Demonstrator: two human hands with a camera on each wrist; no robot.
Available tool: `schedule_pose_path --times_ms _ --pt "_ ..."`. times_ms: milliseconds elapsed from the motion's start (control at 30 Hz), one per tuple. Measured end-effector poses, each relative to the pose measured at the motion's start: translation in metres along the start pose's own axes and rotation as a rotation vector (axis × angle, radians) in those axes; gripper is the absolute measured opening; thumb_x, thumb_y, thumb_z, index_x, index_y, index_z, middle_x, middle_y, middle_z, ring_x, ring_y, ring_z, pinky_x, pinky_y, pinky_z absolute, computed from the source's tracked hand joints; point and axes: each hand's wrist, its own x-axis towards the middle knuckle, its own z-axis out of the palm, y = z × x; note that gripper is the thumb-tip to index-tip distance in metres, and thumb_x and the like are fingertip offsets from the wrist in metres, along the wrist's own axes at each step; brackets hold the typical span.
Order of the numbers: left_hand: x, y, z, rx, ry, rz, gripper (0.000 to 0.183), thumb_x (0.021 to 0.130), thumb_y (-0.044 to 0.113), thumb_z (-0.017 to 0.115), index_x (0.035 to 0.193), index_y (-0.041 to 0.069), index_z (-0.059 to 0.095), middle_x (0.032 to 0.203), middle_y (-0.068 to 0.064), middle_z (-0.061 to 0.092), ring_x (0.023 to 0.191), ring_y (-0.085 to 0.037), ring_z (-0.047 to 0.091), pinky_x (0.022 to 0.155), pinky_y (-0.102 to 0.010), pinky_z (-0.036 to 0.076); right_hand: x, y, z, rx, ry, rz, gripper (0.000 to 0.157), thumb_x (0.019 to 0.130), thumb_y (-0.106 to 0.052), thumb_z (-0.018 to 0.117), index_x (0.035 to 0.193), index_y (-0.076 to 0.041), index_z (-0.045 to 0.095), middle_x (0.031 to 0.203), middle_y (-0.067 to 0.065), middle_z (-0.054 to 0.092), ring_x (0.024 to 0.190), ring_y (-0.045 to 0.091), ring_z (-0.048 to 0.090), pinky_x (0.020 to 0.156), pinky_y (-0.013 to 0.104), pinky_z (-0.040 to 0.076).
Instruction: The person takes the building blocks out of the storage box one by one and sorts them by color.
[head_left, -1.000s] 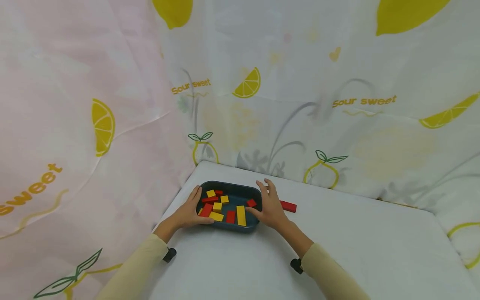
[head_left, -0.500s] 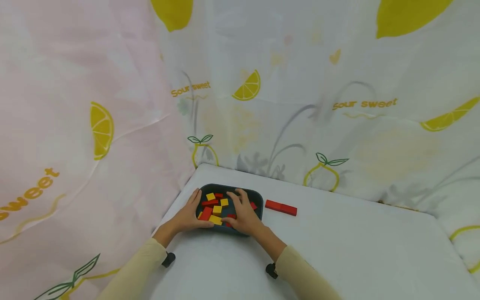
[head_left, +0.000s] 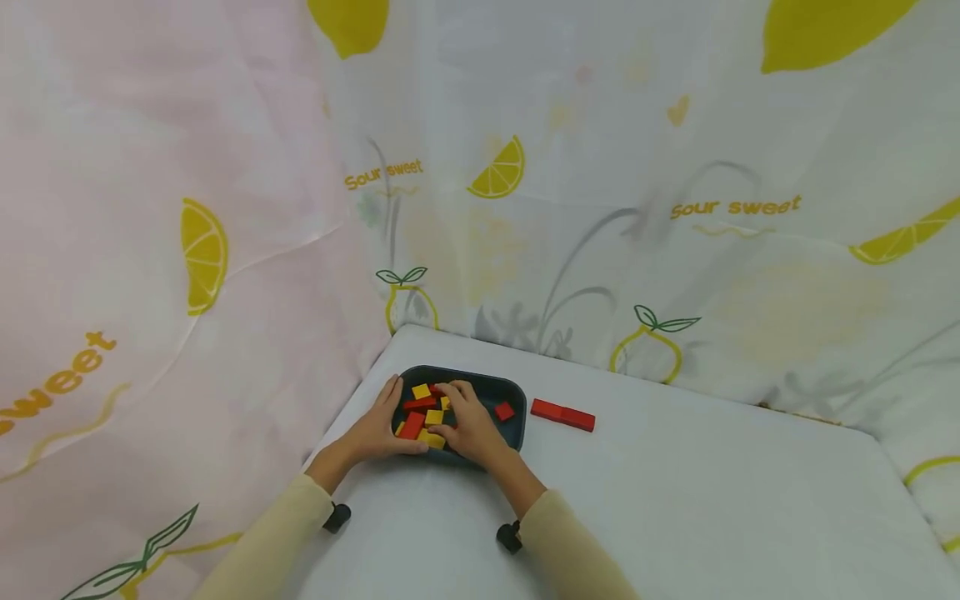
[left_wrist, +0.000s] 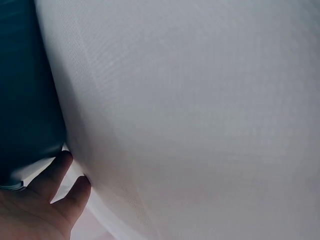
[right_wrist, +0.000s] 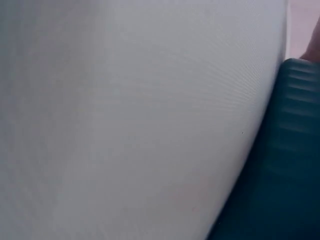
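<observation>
A dark blue-green tray (head_left: 489,383) holds several red and yellow blocks; a red block (head_left: 412,425) and a yellow block (head_left: 434,417) lie toward its left half. My left hand (head_left: 375,429) rests on the tray's left end, fingers along the side and thumb along the front rim. In the left wrist view, two extended fingers (left_wrist: 71,197) reach beside the tray wall. Over the middle of the tray is my right hand (head_left: 474,429), with its thumb and fingers spread apart above the blocks. It covers some of them. A lone red block (head_left: 505,411) lies right of it.
Two red blocks (head_left: 562,414) lie end to end on the white tablecloth (head_left: 712,483), right of the tray. Lemon-print curtains (head_left: 585,167) rise along the table's back and left edges. The tray's outer wall (right_wrist: 285,165) fills the right side of the right wrist view.
My right hand has moved left from the tray's right end to above its middle, uncovering the two red blocks on the table. My left hand has stayed on the tray.
</observation>
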Motion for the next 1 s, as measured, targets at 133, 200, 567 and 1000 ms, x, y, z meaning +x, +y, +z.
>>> schedule_pose_path --times_ms 133,200,567,1000 --pt "0.005 0.003 0.002 -0.002 0.016 0.027 0.134 0.069 0.061 0.082 0.159 0.003 0.002 0.167 -0.017 -0.003 0.149 -0.041 0.020 0.115 -0.060 0.029 0.003 0.000 -0.005 -0.014 -0.049 -0.039 0.057 0.088 -0.023 0.075 0.139 -0.010 0.053 0.131 0.007 0.056 0.106 0.019 0.063 0.094 0.029 0.055" --pt "0.010 0.005 0.005 -0.002 0.014 0.040 0.134 0.069 0.063 0.081 0.159 0.004 0.001 0.167 -0.016 -0.003 0.150 -0.040 0.020 0.115 -0.059 0.030 0.005 0.002 -0.007 -0.044 -0.080 -0.051 0.053 0.089 -0.022 0.074 0.137 -0.009 0.055 0.127 0.006 0.059 0.106 0.017 0.063 0.094 0.028 0.054" --pt "-0.005 -0.004 0.010 0.011 0.019 0.017 0.134 0.067 0.063 0.081 0.158 0.000 0.005 0.166 -0.019 0.001 0.150 -0.040 0.018 0.116 -0.059 0.029 0.007 -0.005 0.012 -0.144 -0.240 -0.121 0.045 0.091 -0.018 0.071 0.135 -0.014 0.061 0.133 0.002 0.062 0.120 0.015 0.060 0.102 0.031 0.050" --pt "-0.006 -0.002 0.001 0.021 0.012 0.035 0.134 0.069 0.064 0.080 0.158 0.000 0.002 0.166 -0.019 -0.002 0.147 -0.041 0.025 0.113 -0.060 0.033 0.017 -0.007 0.019 -0.282 -0.190 -0.246 0.032 0.090 -0.020 0.072 0.122 -0.016 0.071 0.129 0.001 0.067 0.113 0.020 0.056 0.094 0.027 0.052"
